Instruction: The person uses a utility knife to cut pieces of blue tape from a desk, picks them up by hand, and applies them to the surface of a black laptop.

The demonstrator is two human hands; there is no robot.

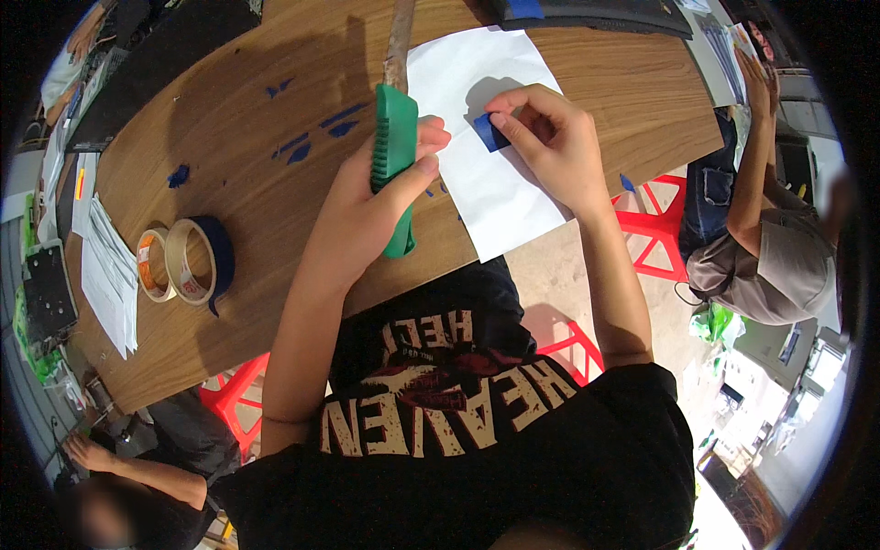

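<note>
Running off the frame's top edge, the brownish blade of a ridged green-handled knife (pixel 394 137) is cut off at upper centre. The left hand (pixel 357 215) holds it, thumb crossing over the handle, loosely extended fingers partly hidden behind. Right of upper centre, a small, squarish blue tape piece (pixel 492 137) is pinched between the thumb and index finger of the right hand (pixel 559 151); whether it touches the white sheet (pixel 481 206) behind is unclear. Tape rolls (pixel 221 257) stand at left on the wooden table (pixel 266 238).
</note>
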